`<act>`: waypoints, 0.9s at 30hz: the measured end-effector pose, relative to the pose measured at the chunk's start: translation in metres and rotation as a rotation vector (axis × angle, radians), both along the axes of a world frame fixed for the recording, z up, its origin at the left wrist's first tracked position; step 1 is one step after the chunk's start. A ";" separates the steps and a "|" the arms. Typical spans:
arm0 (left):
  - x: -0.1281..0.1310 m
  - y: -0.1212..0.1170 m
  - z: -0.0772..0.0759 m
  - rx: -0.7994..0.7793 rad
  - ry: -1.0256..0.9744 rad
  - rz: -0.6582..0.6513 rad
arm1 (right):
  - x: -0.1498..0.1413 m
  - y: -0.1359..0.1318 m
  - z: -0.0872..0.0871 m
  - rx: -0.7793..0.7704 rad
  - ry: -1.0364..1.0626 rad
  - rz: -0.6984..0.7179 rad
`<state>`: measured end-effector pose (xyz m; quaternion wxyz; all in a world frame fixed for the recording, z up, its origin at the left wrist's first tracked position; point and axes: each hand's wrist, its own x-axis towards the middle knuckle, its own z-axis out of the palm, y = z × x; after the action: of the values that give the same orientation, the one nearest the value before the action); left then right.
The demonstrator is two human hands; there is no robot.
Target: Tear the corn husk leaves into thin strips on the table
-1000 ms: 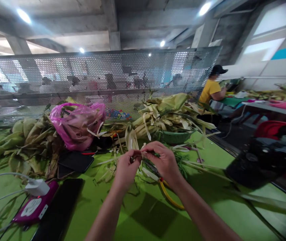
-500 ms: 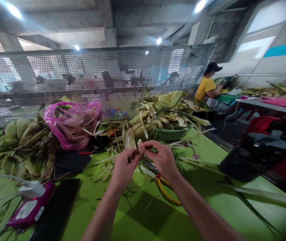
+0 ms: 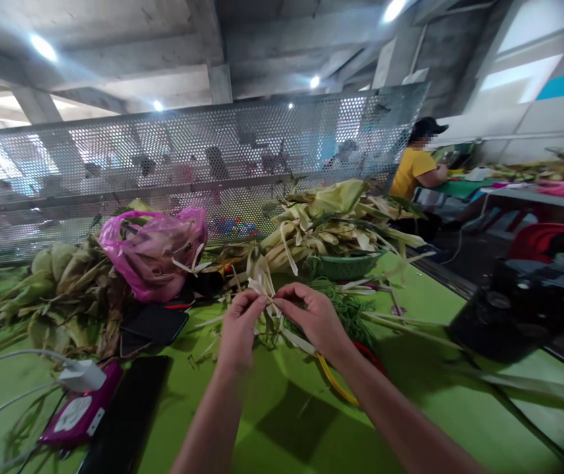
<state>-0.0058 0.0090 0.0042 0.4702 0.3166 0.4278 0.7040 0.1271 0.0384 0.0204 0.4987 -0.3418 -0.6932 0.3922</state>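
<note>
Both hands meet over the green table, fingertips close together. My left hand (image 3: 240,329) pinches a pale corn husk strip (image 3: 258,286) between thumb and forefinger. Its other side is gripped by the thumb and fingertips of my right hand (image 3: 315,317). Fingers cover part of the strip. Scissors with yellow and red handles (image 3: 334,382) lie under my right wrist, their blades mostly hidden. Beside that hand is a tangle of thin green strands (image 3: 354,315). Just beyond my fingers a heap of dried corn husks (image 3: 329,227) rises out of a green basket (image 3: 354,266).
To the left are a pink plastic bag (image 3: 158,253) of husks, more husks (image 3: 69,283), a dark phone (image 3: 158,324), a long black object (image 3: 126,415) and a purple power strip (image 3: 82,411). A perforated metal screen (image 3: 163,158) stands behind. Someone in yellow (image 3: 413,171) sits at right.
My left hand has turned slightly, and more pale husk shows between the fingertips. The hands have drawn slightly apart. The whole view has shifted and tilted a little.
</note>
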 end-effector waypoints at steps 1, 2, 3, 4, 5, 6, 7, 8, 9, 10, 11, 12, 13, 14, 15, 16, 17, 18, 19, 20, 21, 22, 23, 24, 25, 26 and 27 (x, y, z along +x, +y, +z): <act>0.000 0.000 -0.001 -0.001 -0.038 -0.018 | -0.001 0.000 -0.002 0.011 -0.029 -0.013; -0.001 0.000 -0.001 0.006 -0.066 -0.038 | -0.002 0.001 -0.004 0.015 -0.044 -0.019; -0.001 0.000 -0.002 0.010 -0.092 -0.050 | -0.003 0.002 -0.006 0.010 -0.051 -0.017; -0.001 0.000 -0.003 -0.007 -0.128 -0.049 | -0.004 0.003 -0.008 -0.003 -0.058 -0.003; -0.001 0.000 -0.003 -0.035 -0.162 -0.051 | -0.005 0.004 -0.010 -0.022 -0.063 0.015; -0.001 0.001 -0.003 -0.066 -0.190 -0.055 | -0.005 0.005 -0.010 -0.040 -0.061 0.030; -0.002 0.001 -0.004 -0.094 -0.212 -0.055 | -0.004 0.006 -0.010 -0.045 -0.050 0.034; -0.003 0.001 -0.004 -0.117 -0.225 -0.052 | -0.002 0.007 -0.009 -0.028 -0.031 0.012; -0.004 0.002 -0.004 -0.136 -0.229 -0.044 | 0.001 0.007 -0.007 0.014 -0.007 -0.041; -0.005 0.003 -0.004 -0.150 -0.228 -0.034 | 0.003 0.007 -0.004 0.076 0.019 -0.120; -0.006 0.004 -0.004 -0.158 -0.221 -0.025 | 0.006 0.007 -0.002 0.148 0.042 -0.212; -0.007 0.005 -0.004 -0.157 -0.214 -0.018 | 0.008 0.006 0.001 0.218 0.059 -0.299; -0.008 0.006 -0.003 -0.153 -0.206 -0.015 | 0.010 0.005 0.002 0.269 0.062 -0.360; -0.008 0.006 -0.003 -0.150 -0.202 -0.012 | 0.010 0.004 0.002 0.296 0.052 -0.384; -0.008 0.006 -0.002 -0.145 -0.203 -0.009 | 0.009 0.003 0.001 0.298 0.024 -0.370; -0.007 0.006 -0.001 -0.140 -0.208 -0.008 | 0.006 0.003 -0.001 0.286 -0.020 -0.329; -0.006 0.005 0.000 -0.138 -0.214 -0.004 | 0.004 0.003 -0.004 0.268 -0.071 -0.277; -0.005 0.005 0.001 -0.143 -0.217 0.000 | 0.001 0.003 -0.007 0.248 -0.118 -0.227; -0.004 0.004 0.002 -0.151 -0.214 0.004 | -0.002 0.004 -0.011 0.225 -0.151 -0.186; -0.004 0.004 0.003 -0.157 -0.207 0.008 | -0.004 0.006 -0.014 0.196 -0.161 -0.156; -0.003 0.004 0.003 -0.160 -0.199 0.009 | -0.006 0.008 -0.017 0.153 -0.148 -0.126; -0.003 0.004 0.003 -0.161 -0.189 0.005 | -0.007 0.010 -0.019 0.093 -0.114 -0.090; -0.003 0.004 0.003 -0.163 -0.174 -0.001 | -0.006 0.012 -0.021 0.019 -0.066 -0.046; -0.004 0.005 0.002 -0.164 -0.156 -0.009 | -0.006 0.014 -0.022 -0.058 -0.017 0.005; -0.005 0.006 0.002 -0.165 -0.138 -0.016 | -0.004 0.015 -0.022 -0.120 0.030 0.049; -0.006 0.007 0.002 -0.168 -0.121 -0.022 | -0.003 0.016 -0.021 -0.149 0.067 0.066; -0.006 0.007 0.003 -0.167 -0.103 -0.022 | -0.001 0.016 -0.020 -0.135 0.085 0.043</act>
<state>-0.0121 0.0162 0.0067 0.5241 0.2441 0.4569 0.6760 0.1259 0.0543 0.0004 0.4952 -0.3427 -0.6506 0.4627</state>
